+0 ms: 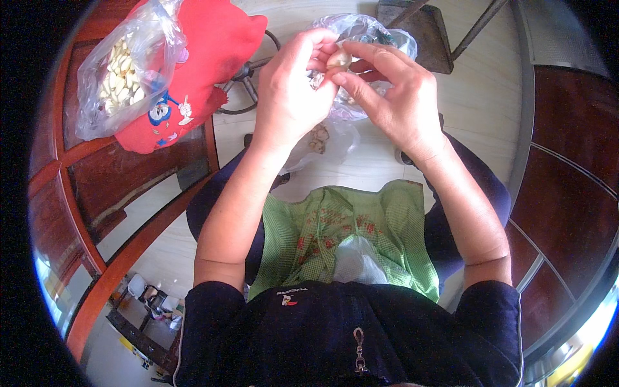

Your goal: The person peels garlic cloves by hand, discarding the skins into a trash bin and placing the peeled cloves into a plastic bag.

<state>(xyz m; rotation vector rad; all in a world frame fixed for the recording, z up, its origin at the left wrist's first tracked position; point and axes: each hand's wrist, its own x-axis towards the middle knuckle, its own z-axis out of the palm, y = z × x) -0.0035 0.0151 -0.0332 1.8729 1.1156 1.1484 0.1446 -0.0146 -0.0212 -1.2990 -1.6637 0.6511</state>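
Note:
A pale garlic clove [339, 60] is held between the fingertips of both hands, out in front of my body. My left hand [296, 87] pinches it from the left, palm turned partly up. From the right, the thumb and index finger of my right hand [404, 89] press on it. Below the hands lies a clear plastic bag [353, 112] with pale, papery pieces inside, partly covered by the fingers. Nearer me, a second thin plastic bag [341, 140] holds brownish garlic pieces [317, 138]. To the left, peeled garlic cloves [121, 72] fill another clear plastic bag [89, 109].
The bag of cloves rests on a red cushion-like cloth [208, 48] with cartoon figures. Beneath it stands a reddish wooden frame with glass panels [140, 193]. A green checked cloth [300, 232] hangs between my knees. A dark metal pan [418, 41] lies ahead; brown panels [570, 145] stand at right.

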